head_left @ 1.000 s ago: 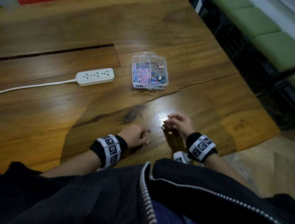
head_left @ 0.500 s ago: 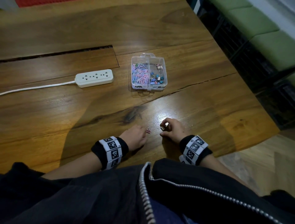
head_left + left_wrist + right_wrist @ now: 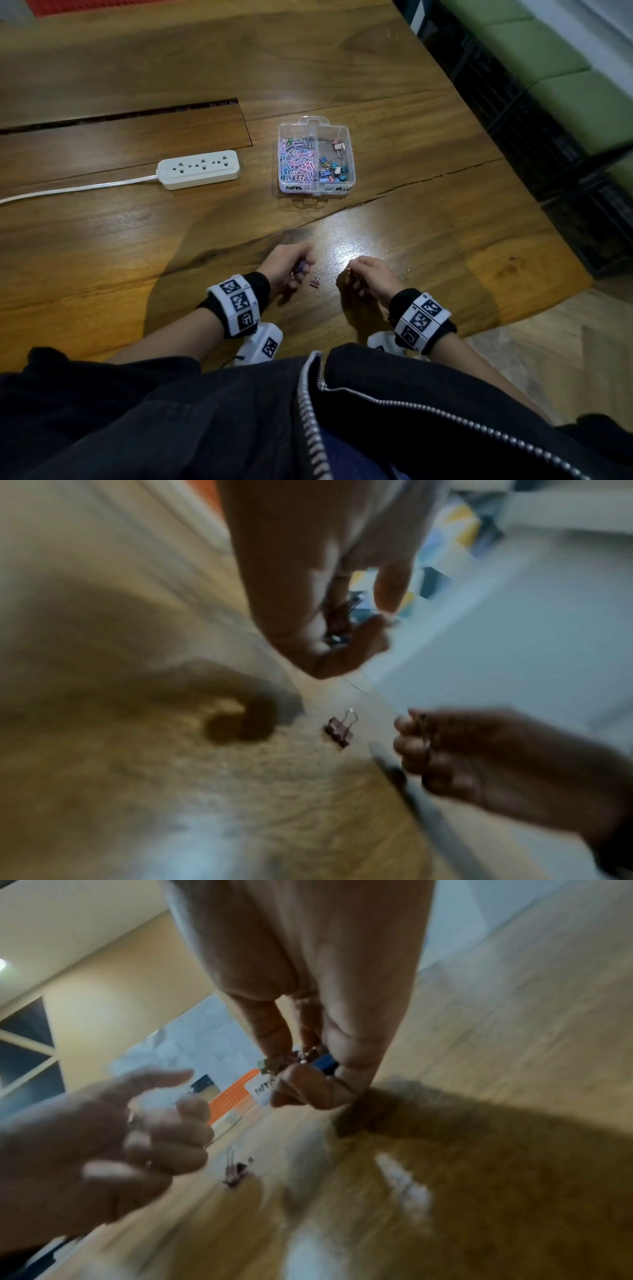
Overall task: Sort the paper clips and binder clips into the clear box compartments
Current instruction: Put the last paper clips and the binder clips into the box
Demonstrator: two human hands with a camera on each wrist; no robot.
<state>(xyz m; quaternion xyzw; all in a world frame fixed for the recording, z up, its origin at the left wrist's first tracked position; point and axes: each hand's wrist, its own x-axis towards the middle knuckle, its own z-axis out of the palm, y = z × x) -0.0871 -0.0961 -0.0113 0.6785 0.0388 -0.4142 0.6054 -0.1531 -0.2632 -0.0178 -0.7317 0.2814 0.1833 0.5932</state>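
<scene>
binder clip [image 3: 314,281] now between hands.

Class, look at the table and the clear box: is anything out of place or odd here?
One pink binder clip lies loose on the wooden table between the left hand and the right hand, well short of the clear box. Both hands hold small clips. The box's contents look sorted.

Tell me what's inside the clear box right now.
The clear box holds pastel paper clips in its left compartment and binder clips in its right, mostly toward the near end. Whatever lies underneath the piles is hidden.
</scene>
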